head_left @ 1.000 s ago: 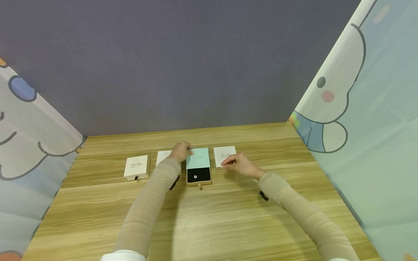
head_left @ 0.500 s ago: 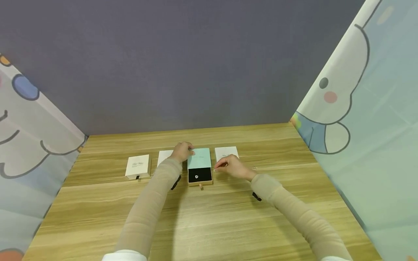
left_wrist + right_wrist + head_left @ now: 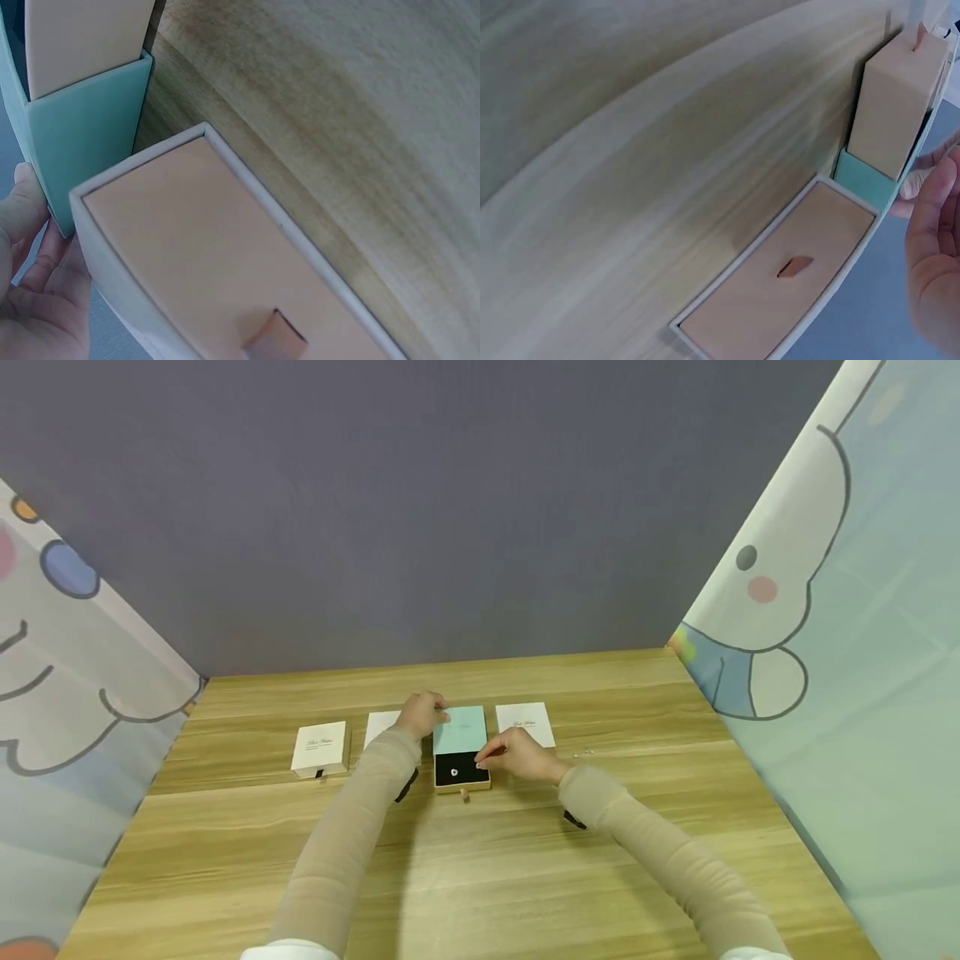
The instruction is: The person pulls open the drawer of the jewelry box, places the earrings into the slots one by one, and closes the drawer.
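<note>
A mint-green drawer box point(image 3: 460, 731) lies mid-table, its drawer pulled out toward me. On the drawer's black pad point(image 3: 465, 779) sits a small silver heart-shaped earring point(image 3: 453, 772). My left hand point(image 3: 422, 713) grips the box's far left part; in the left wrist view its thumb and fingers hold the mint sleeve point(image 3: 86, 127) at a corner. My right hand point(image 3: 519, 755) pinches a tiny shiny earring point(image 3: 479, 766) over the right side of the pad. Whether that piece touches the pad, I cannot tell. In the right wrist view, the right fingertips point(image 3: 949, 176) hide the held piece.
White lettered boxes flank the mint one: one at the far left point(image 3: 321, 748), one partly under my left arm point(image 3: 380, 724), one at the right point(image 3: 525, 718). Tiny shiny pieces point(image 3: 584, 752) lie on the wooden table right of my right hand. A grey wall stands behind.
My right hand has moved left from the right-hand white box to above the open drawer, carrying the tiny piece. The shiny pieces on the table came into view. The left hand stays on the box.
</note>
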`<state>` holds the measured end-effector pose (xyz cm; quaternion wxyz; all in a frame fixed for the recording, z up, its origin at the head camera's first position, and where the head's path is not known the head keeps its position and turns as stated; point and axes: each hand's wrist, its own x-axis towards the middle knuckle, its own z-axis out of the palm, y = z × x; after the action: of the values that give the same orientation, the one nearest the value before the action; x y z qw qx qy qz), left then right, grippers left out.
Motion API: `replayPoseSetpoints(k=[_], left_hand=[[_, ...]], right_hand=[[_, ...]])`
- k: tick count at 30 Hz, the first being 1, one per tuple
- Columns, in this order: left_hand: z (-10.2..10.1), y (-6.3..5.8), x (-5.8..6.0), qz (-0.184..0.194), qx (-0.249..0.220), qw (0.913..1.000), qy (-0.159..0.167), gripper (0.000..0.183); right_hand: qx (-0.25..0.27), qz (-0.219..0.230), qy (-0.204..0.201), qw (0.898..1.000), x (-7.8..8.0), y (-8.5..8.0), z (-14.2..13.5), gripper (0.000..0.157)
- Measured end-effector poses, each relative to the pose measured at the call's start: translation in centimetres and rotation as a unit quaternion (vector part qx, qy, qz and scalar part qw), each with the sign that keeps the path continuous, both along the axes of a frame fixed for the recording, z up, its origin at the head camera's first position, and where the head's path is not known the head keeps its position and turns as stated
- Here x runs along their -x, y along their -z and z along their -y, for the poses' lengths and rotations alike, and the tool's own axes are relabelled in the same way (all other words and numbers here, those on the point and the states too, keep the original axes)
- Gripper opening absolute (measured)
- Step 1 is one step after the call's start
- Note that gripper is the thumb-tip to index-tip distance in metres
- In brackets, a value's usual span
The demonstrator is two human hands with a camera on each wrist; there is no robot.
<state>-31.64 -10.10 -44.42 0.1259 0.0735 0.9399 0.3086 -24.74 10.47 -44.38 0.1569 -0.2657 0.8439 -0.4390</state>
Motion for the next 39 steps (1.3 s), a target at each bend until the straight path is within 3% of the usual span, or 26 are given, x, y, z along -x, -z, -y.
replayPoseSetpoints(k=[11, 18, 28, 39], left_hand=[[-0.6, 0.2, -0.2, -0.002, 0.001, 1.0, 0.009, 0.031], [-0.6, 0.0, -0.1, 0.002, -0.002, 1.0, 0.009, 0.031], [-0.3, 0.2, 0.0, -0.001, -0.004, 0.9999, 0.013, 0.032], [-0.3, 0.7, 0.1, -0.008, 0.001, 0.9999, 0.009, 0.029]], right_hand=[[-0.061, -0.018, -0.002, 0.998, 0.3, 1.8, 0.7, 0.011], [-0.074, -0.036, -0.015, 0.997, 0.3, 1.4, 1.2, 0.009], [-0.097, -0.025, -0.036, 0.994, 0.6, 1.4, 1.7, 0.009], [-0.15, -0.044, -0.025, 0.987, 0.2, 0.8, 2.4, 0.007]])
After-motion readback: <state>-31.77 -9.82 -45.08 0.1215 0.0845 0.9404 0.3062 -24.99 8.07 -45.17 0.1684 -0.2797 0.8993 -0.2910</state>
